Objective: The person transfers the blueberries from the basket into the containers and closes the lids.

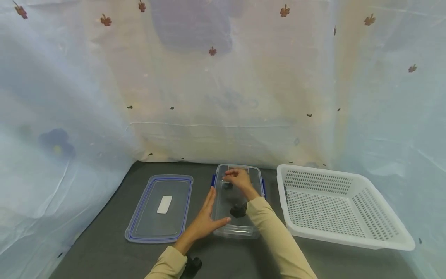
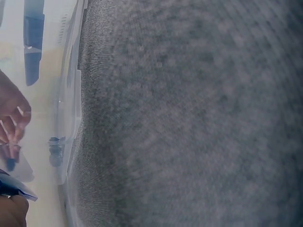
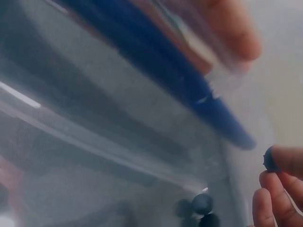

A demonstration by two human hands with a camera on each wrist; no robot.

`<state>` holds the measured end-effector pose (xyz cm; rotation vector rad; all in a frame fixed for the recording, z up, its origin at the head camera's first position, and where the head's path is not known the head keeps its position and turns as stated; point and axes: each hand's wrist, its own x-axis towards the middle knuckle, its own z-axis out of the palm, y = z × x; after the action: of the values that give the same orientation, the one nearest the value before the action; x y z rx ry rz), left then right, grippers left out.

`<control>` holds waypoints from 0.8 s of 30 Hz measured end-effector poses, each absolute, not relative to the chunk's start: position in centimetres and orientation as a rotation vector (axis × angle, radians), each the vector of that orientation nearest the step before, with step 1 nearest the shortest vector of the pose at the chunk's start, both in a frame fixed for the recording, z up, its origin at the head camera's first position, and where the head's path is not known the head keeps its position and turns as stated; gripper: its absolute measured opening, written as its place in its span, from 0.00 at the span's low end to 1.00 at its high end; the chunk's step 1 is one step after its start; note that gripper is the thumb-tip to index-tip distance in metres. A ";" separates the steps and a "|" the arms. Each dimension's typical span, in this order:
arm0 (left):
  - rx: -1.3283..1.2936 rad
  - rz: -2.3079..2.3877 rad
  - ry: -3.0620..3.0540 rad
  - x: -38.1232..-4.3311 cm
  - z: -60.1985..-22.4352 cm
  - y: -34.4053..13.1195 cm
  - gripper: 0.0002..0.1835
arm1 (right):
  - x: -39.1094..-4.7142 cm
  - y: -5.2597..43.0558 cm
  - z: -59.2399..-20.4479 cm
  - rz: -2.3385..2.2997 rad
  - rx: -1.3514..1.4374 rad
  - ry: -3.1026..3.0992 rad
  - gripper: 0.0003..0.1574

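Observation:
A clear plastic container with blue side clips stands in the middle of the table, its lid off. Over its far end, my right hand pinches a small dark blue ball that looks like a blueberry between thumb and fingertips. Below that hand, a small cluster of similar dark berries lies inside the container. My left hand is at the container's left side, fingers straight and thumb spread toward the near end. In the right wrist view, left-hand fingers show beside a blue clip.
A clear lid with a blue seal and a white label lies flat on the left. To the right stands a white perforated basket, with a few dark bits along its left inner wall. A patterned curtain hangs behind the dark table.

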<state>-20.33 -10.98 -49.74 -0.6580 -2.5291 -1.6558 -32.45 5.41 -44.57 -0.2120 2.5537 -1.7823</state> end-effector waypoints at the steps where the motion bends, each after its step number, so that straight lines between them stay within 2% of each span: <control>1: -0.656 -1.653 -2.531 -20.3 -49.7 -11.0 0.58 | -32.6 5.4 -44.9 -1.767 -0.194 2.566 0.15; 11: -0.649 -1.622 -2.544 -20.1 -49.7 -10.9 0.58 | -33.0 5.8 -47.2 -1.608 -0.037 2.760 0.13; 19: -0.663 -1.612 -2.535 -20.2 -49.7 -10.9 0.58 | -33.1 6.1 -47.9 -1.534 -0.024 2.799 0.11; 24: -0.669 -1.603 -2.535 -20.2 -49.6 -10.9 0.58 | -33.1 6.2 -47.9 -1.537 -0.006 2.786 0.12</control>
<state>-20.17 -10.89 -49.61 -0.6690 -2.5346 -1.6031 -33.13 6.19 -47.89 -0.0058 2.7863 -1.5367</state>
